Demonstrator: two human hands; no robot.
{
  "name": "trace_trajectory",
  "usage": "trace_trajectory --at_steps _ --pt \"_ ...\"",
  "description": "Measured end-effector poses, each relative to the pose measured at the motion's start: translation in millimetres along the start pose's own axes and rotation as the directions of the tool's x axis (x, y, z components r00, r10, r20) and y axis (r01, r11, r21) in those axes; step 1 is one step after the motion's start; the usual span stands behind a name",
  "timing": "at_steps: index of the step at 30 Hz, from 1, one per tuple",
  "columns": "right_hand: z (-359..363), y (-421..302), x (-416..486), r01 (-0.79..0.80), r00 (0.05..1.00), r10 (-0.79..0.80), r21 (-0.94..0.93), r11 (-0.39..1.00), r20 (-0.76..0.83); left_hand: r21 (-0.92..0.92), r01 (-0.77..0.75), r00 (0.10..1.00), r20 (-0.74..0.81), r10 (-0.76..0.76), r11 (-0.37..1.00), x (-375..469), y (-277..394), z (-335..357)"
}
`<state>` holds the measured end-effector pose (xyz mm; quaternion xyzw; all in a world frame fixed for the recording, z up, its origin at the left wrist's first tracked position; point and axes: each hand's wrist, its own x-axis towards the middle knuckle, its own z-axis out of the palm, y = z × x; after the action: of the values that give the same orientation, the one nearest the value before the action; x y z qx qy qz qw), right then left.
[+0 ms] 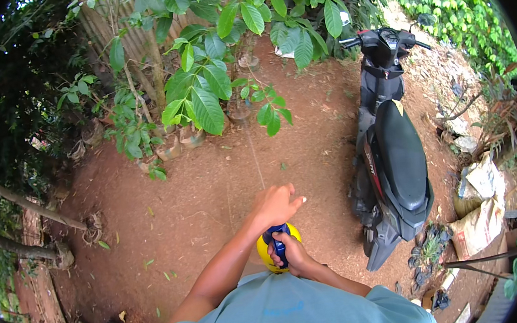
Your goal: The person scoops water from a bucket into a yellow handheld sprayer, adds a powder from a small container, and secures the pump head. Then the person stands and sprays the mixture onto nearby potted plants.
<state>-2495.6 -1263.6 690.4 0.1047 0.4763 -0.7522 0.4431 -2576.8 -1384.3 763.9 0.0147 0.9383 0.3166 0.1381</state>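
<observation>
My right hand (291, 252) is closed around the dark blue handle (279, 235) of a yellow container (264, 250), which looks like a hand pump sprayer, close in front of my blue shirt. Just beyond it, my left hand (278, 204) is held palm down with bent fingers; its underside and anything in it are hidden. A thin pale line, a liquid stream or a string, runs from about my left hand towards potted plants (192, 137) under large green leaves (207, 103).
A black motor scooter (402, 156) stands on the reddish soil at the right. White sacks (478, 228) lie beyond it. Slanting trunks (26, 202) are on the left, with more pots, and corrugated sheeting (178, 23) rises behind the plants.
</observation>
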Motion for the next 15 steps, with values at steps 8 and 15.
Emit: trace_trajectory --at_steps 8,15 --pt "2 2 5 -0.006 1.000 0.006 -0.019 1.000 -0.006 -0.027 -0.044 0.998 -0.037 0.043 0.999 2 -8 2" --pt "8 1 4 -0.013 1.000 0.013 -0.041 0.999 -0.005 -0.027 -0.008 0.999 -0.044 0.007 1.000 -4 -12 -4"
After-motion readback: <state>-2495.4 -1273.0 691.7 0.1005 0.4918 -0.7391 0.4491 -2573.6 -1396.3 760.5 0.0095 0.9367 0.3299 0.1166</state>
